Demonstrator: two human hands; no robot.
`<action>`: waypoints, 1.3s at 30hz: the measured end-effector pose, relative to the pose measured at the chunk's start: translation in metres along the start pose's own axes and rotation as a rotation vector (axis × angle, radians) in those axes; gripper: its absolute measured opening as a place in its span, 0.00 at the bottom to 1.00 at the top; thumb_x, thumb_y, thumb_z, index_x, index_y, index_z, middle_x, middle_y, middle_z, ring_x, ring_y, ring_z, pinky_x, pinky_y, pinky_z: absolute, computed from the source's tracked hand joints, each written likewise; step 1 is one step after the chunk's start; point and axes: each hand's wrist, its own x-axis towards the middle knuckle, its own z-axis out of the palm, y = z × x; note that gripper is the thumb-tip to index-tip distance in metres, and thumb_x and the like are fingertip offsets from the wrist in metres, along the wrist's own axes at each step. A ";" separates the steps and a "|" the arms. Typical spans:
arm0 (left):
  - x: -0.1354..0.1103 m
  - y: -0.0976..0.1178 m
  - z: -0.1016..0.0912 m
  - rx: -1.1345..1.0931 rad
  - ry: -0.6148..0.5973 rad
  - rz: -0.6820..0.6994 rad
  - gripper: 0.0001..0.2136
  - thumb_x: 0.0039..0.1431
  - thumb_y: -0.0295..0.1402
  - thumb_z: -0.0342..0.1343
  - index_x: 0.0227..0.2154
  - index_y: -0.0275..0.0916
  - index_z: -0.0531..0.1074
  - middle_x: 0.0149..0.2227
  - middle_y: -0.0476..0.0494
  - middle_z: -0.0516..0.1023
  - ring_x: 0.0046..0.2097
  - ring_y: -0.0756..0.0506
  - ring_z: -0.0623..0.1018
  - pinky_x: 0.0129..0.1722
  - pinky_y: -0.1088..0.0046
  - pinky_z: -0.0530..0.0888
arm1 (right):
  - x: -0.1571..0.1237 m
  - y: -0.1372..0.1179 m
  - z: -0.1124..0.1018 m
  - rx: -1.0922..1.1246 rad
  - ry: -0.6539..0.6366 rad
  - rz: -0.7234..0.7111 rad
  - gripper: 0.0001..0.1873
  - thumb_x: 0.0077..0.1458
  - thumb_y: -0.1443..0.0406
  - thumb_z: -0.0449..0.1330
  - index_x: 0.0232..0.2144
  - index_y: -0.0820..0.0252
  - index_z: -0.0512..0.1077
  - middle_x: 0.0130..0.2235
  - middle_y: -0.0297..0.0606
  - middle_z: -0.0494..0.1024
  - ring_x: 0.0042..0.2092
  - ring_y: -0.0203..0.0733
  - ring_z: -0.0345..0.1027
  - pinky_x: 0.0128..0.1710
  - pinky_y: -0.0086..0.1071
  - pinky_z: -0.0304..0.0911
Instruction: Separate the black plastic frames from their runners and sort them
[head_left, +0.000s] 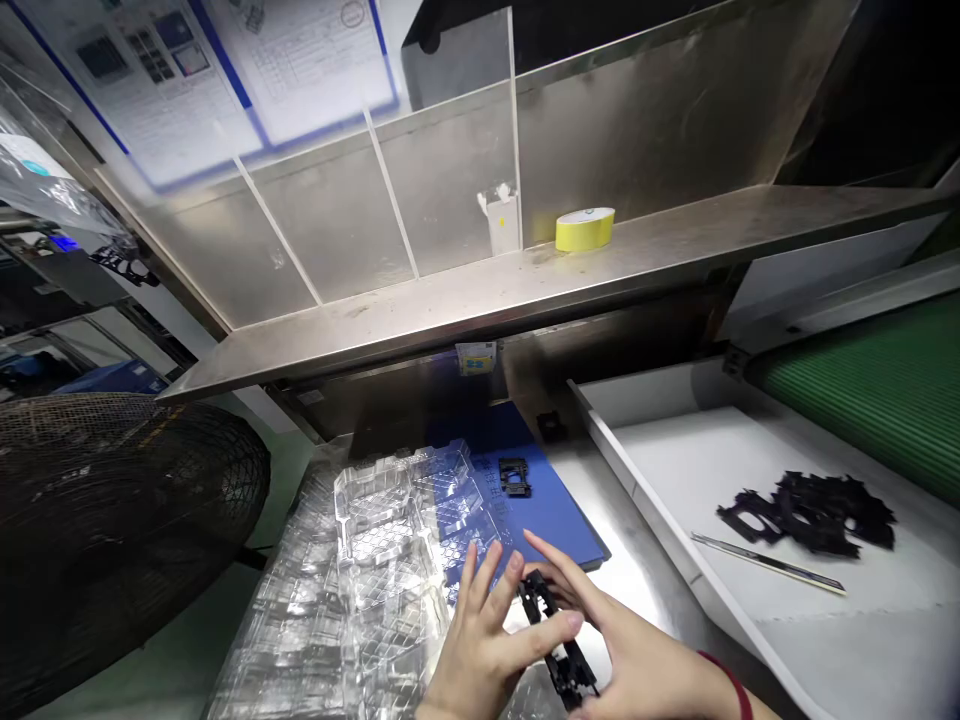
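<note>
A black plastic frame part (574,672) with cut-outs is held tilted between my two hands, low in the view. My left hand (480,640) grips it from the left, its thumb across the part and its other fingers reaching forward. From the right, my right hand (630,635) wraps round the same part, which hides some of its fingers. Just beyond, a similar black part (514,477) lies on a blue mat (559,510). Clear plastic blister trays (375,590) sit to the left, overlapping the mat.
On the right, a white tray (675,450) holds a pile of black parts (814,515) and a thin tweezer-like tool (769,563). Beyond it runs a green ribbed belt (877,380). A metal shelf (450,305) carries yellow tape (585,230). A large fan (112,530) stands left.
</note>
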 end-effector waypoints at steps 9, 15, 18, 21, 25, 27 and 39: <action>0.004 0.004 -0.004 0.001 0.002 -0.017 0.33 0.59 0.17 0.54 0.61 0.60 0.63 0.75 0.57 0.26 0.75 0.45 0.40 0.73 0.58 0.41 | -0.001 -0.005 0.000 -0.036 0.002 0.034 0.75 0.35 0.59 0.77 0.72 0.53 0.32 0.71 0.55 0.49 0.72 0.59 0.41 0.69 0.55 0.42; 0.001 0.005 -0.005 -0.484 -0.101 -0.688 0.29 0.59 0.29 0.58 0.61 0.53 0.57 0.73 0.52 0.51 0.74 0.48 0.43 0.72 0.59 0.52 | 0.008 -0.005 0.008 -0.382 0.298 -0.372 0.35 0.54 0.72 0.62 0.62 0.51 0.61 0.64 0.45 0.66 0.67 0.49 0.57 0.66 0.45 0.56; 0.011 0.004 -0.025 -0.664 -0.168 -0.977 0.31 0.56 0.31 0.61 0.61 0.52 0.58 0.73 0.46 0.54 0.74 0.41 0.48 0.71 0.50 0.54 | 0.016 -0.004 0.015 -0.488 0.414 -0.521 0.29 0.58 0.73 0.61 0.59 0.46 0.64 0.55 0.37 0.77 0.58 0.41 0.71 0.60 0.34 0.67; 0.017 0.000 -0.053 -0.684 -0.363 -1.074 0.35 0.51 0.28 0.63 0.62 0.52 0.61 0.70 0.47 0.60 0.73 0.38 0.54 0.72 0.50 0.50 | 0.023 -0.001 0.025 -0.516 0.437 -0.525 0.27 0.57 0.72 0.63 0.57 0.48 0.67 0.52 0.36 0.79 0.54 0.41 0.74 0.56 0.31 0.70; 0.012 -0.002 -0.073 -0.717 -0.279 -1.163 0.30 0.49 0.27 0.65 0.56 0.45 0.67 0.62 0.43 0.73 0.65 0.38 0.69 0.68 0.56 0.61 | 0.034 0.002 0.044 -0.472 0.397 -0.502 0.28 0.56 0.71 0.63 0.58 0.51 0.68 0.54 0.40 0.79 0.55 0.44 0.74 0.56 0.34 0.71; 0.007 -0.002 -0.077 -0.743 -0.236 -1.214 0.28 0.50 0.30 0.65 0.55 0.43 0.67 0.60 0.40 0.75 0.63 0.38 0.72 0.66 0.58 0.65 | 0.039 0.000 0.051 -0.432 0.354 -0.481 0.27 0.57 0.71 0.62 0.58 0.52 0.68 0.54 0.41 0.78 0.55 0.45 0.73 0.56 0.35 0.71; -0.072 -0.007 -0.106 -0.304 -0.262 -1.265 0.29 0.66 0.39 0.40 0.68 0.39 0.50 0.74 0.40 0.49 0.74 0.40 0.46 0.72 0.49 0.49 | 0.051 -0.051 0.079 -0.456 -0.223 -0.046 0.30 0.49 0.74 0.67 0.55 0.54 0.74 0.49 0.44 0.80 0.51 0.53 0.73 0.54 0.41 0.67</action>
